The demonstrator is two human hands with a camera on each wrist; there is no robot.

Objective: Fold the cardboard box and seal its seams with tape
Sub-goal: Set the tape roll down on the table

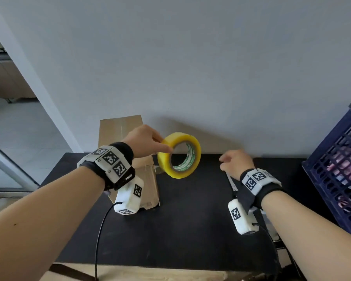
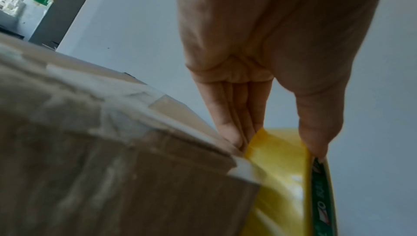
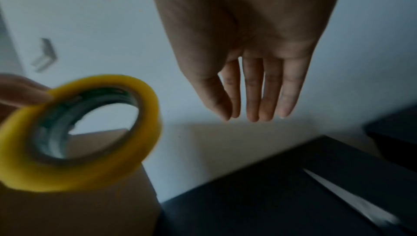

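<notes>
1. The brown cardboard box point(image 1: 148, 179), matte with glossy clear tape strips on its seams, stands on my black worktop point(image 1: 190, 220) against the wall.
2. My left hand point(image 1: 144, 138) pinches the glossy yellow roll of packing tape point(image 1: 179, 155) by its rim, raised just right of the box.
3. My right hand point(image 1: 236, 161) hovers empty, fingers loose.
4. A dark blue plastic lattice crate point(image 1: 336, 173) sits far right.

Left hand point(image 1: 148, 138) pinching, raised, right hand point(image 1: 236, 162) relaxed, empty
</notes>
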